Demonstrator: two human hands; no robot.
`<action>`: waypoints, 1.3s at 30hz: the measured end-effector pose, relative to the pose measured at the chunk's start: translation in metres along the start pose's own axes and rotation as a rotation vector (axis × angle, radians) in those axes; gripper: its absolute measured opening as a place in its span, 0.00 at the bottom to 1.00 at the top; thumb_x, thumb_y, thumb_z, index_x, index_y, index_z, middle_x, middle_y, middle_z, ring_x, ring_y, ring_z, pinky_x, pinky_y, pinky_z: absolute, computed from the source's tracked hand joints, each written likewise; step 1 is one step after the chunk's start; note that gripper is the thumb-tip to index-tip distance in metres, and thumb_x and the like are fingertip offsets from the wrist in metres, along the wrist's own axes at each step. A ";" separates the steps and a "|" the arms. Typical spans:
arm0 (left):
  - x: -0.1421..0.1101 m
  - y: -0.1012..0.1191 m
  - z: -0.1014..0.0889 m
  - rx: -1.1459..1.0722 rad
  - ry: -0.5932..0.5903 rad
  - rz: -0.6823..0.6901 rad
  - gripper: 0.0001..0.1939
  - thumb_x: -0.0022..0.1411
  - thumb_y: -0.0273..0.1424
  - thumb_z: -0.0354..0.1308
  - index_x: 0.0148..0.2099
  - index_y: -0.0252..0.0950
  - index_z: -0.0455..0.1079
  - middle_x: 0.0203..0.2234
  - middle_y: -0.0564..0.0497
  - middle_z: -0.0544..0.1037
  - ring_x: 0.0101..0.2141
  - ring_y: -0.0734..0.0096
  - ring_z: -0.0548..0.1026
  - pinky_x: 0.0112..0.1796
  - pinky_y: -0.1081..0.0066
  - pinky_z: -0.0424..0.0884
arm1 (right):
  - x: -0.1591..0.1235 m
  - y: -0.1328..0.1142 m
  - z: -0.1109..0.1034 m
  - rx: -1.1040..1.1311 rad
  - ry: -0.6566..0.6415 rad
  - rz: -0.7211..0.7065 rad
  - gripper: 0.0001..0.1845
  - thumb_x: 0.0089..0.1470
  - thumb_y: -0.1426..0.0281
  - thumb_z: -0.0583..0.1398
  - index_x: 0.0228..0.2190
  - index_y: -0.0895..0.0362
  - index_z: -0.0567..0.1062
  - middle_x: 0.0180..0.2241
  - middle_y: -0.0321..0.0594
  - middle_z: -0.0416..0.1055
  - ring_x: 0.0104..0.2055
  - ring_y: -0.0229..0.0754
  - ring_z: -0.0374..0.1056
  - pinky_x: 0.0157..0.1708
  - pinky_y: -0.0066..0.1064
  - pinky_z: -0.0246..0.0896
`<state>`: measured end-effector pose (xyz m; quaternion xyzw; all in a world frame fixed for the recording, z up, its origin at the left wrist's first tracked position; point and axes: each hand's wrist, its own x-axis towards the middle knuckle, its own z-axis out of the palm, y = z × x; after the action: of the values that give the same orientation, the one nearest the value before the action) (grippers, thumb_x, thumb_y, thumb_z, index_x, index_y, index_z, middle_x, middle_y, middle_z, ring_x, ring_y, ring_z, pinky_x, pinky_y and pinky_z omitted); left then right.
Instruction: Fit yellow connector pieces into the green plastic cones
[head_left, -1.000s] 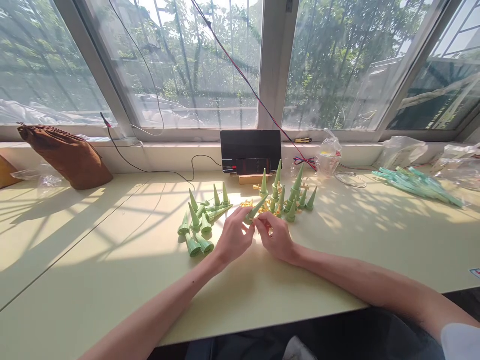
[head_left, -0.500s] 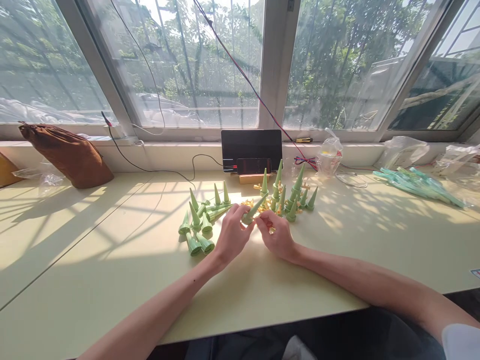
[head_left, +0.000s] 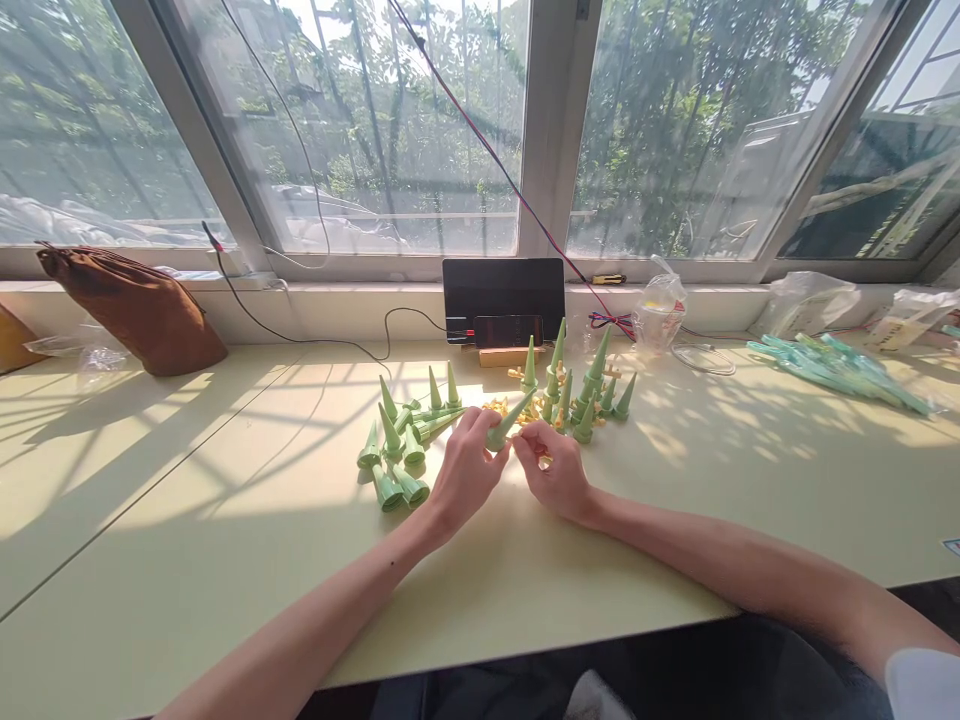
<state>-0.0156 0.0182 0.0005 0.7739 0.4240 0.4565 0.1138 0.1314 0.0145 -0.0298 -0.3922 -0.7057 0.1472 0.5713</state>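
Observation:
My left hand [head_left: 471, 462] is closed around a green plastic cone-shaped spike [head_left: 510, 420], its point tilted up and to the right. Close beside it, the pinched fingers of my right hand [head_left: 553, 470] meet the spike's wide lower end. A bit of yellow shows among those fingers, too small and covered to make out. Behind both hands lies a pile of small yellow valve-like pieces [head_left: 498, 405]. Several green spikes [head_left: 390, 438], some upright and some lying, are to the left. More upright spikes [head_left: 592, 378], some with yellow pieces attached, stand to the right.
A phone [head_left: 508, 330] rests on a small stand before a black tablet [head_left: 504, 285] at the sill. A brown pouch [head_left: 139, 315] stands far left. At right are a bagged cup [head_left: 660, 315] and a bundle of teal strips [head_left: 840, 370]. Cables run along the back.
The spike in my left hand has shifted very slightly to the right. Both hands otherwise keep the same place and hold.

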 end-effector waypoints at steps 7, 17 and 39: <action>0.000 0.003 0.000 -0.059 -0.030 -0.013 0.10 0.58 0.23 0.55 0.43 0.39 0.65 0.36 0.51 0.72 0.32 0.73 0.69 0.29 0.74 0.74 | 0.000 0.002 0.001 0.000 0.036 0.023 0.08 0.59 0.67 0.56 0.29 0.56 0.68 0.22 0.33 0.68 0.22 0.34 0.63 0.25 0.25 0.61; 0.000 -0.001 0.001 -0.009 0.013 -0.026 0.09 0.57 0.24 0.57 0.40 0.38 0.64 0.34 0.52 0.70 0.32 0.71 0.69 0.28 0.72 0.72 | 0.000 0.003 0.000 0.004 0.038 0.053 0.09 0.59 0.67 0.56 0.28 0.56 0.67 0.21 0.32 0.66 0.22 0.34 0.63 0.25 0.25 0.60; -0.004 -0.002 0.004 0.008 -0.029 0.015 0.06 0.60 0.26 0.56 0.40 0.38 0.65 0.35 0.52 0.70 0.28 0.76 0.67 0.25 0.76 0.71 | 0.002 0.005 0.000 0.148 -0.086 0.107 0.08 0.59 0.66 0.55 0.29 0.55 0.66 0.22 0.31 0.63 0.21 0.33 0.59 0.22 0.25 0.56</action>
<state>-0.0142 0.0173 -0.0053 0.7841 0.4182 0.4444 0.1132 0.1338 0.0193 -0.0319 -0.3792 -0.6949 0.2460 0.5592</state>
